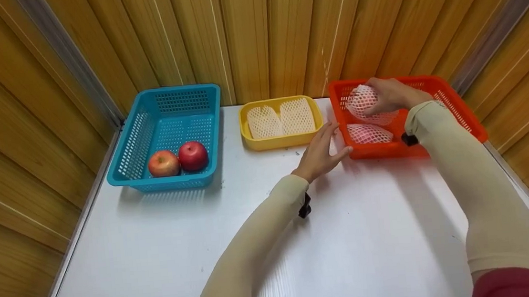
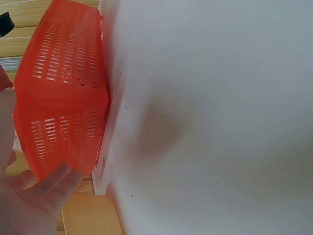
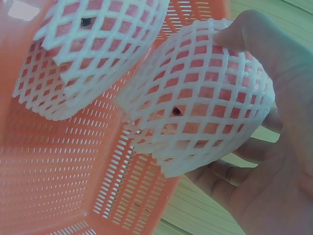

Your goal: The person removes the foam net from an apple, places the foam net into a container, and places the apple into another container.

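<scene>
My right hand (image 1: 390,95) grips an apple in a white foam net (image 3: 210,93) inside the red basket (image 1: 455,108), near its back left. A second netted apple (image 1: 369,133) lies in the same basket, nearer the front wall. In the right wrist view, pink-red skin shows through the mesh of both. My left hand (image 1: 319,155) is at the basket's front left corner, fingers extended and thumb spread. Those fingers lie against or very near the basket's outer wall in the left wrist view; contact is hard to tell. Nothing is held in that hand.
A yellow tray (image 1: 283,142) with two flat white foam nets (image 1: 297,117) stands left of the red basket. Farther left is a blue basket (image 1: 125,172) holding two bare apples (image 1: 193,155). Wooden panels (image 1: 250,35) wall the white table (image 1: 159,263) at the back and sides.
</scene>
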The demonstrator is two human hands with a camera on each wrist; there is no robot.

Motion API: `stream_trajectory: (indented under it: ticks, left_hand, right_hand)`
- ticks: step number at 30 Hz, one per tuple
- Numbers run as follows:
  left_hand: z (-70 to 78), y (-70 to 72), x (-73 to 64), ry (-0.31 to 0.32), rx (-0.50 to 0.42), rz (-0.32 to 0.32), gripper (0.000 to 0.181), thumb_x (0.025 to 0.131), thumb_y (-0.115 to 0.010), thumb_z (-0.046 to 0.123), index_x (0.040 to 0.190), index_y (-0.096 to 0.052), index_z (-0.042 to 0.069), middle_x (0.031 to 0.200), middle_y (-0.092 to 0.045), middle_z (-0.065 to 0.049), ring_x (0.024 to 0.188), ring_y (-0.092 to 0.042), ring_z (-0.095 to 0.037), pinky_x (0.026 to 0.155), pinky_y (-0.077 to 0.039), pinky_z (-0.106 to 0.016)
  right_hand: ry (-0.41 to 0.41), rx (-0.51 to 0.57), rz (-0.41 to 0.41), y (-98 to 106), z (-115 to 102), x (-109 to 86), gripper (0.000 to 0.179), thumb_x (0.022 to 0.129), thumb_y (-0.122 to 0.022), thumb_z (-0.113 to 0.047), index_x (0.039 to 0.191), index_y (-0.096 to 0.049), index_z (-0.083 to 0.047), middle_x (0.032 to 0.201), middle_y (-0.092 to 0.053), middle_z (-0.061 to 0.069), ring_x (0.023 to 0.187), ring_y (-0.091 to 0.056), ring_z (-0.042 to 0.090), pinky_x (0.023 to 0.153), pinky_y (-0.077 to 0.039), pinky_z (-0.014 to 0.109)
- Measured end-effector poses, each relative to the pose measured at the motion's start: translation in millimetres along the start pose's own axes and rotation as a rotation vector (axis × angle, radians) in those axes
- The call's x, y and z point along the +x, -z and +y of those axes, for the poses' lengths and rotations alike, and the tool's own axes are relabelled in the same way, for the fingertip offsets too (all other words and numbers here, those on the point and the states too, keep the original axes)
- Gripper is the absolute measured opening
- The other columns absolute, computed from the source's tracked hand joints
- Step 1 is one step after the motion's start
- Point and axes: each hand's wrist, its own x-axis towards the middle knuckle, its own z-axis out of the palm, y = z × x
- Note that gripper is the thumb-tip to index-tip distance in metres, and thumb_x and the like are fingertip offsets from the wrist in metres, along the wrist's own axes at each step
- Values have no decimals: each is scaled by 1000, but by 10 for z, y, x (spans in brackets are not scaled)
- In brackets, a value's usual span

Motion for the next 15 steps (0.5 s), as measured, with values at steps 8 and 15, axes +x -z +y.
stream_trajectory:
  ticks: [8, 15]
  left_hand:
    - [-80, 53, -55, -20, 17, 19, 79, 94, -72, 49, 159, -37, 21, 166, -32, -1, 151, -33, -18, 119, -34, -42]
    - [-126, 100, -91, -20, 24, 26, 79, 93, -72, 53, 158, -37, 28, 165, -35, 1, 150, -33, -15, 118, -35, -40]
  right_hand:
    - [19, 5, 10, -7, 26, -48, 91, 89, -79, -42, 153, -31, 0, 143, -48, 29, 126, -49, 48, 106, -40, 69]
    - [47, 31, 45, -10, 41, -127, 90, 88, -81, -39, 153, -32, -1, 140, -50, 26, 123, -50, 45, 104, -43, 67]
